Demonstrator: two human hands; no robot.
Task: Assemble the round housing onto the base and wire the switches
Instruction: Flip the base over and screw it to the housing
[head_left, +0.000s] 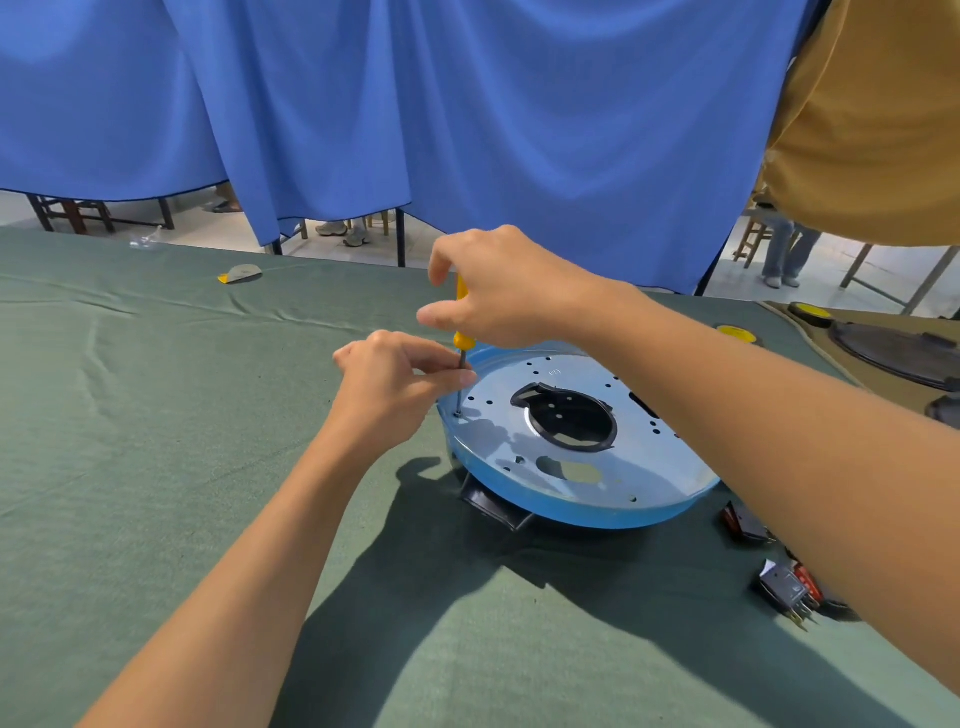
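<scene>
- Head view: the round housing, a perforated metal disc with a blue rim, lies flat on the green-clothed table, right of centre. It sits over a black base that shows at its near edge.
- The right hand wraps the yellow handle of a screwdriver, held upright with its tip in a hole at the disc's left rim.
- The left hand pinches the shaft low down, steadying it.
- Progress, as I judge it: housing placed, fastening under way. Cannot tell whether other screws are in.
- The switches lie loose on the cloth just right of the housing, with no wires on them. All the wiring is left.
- Around: a second unit at far right, a blue curtain behind. The right forearm crosses the disc and hides part of it.
</scene>
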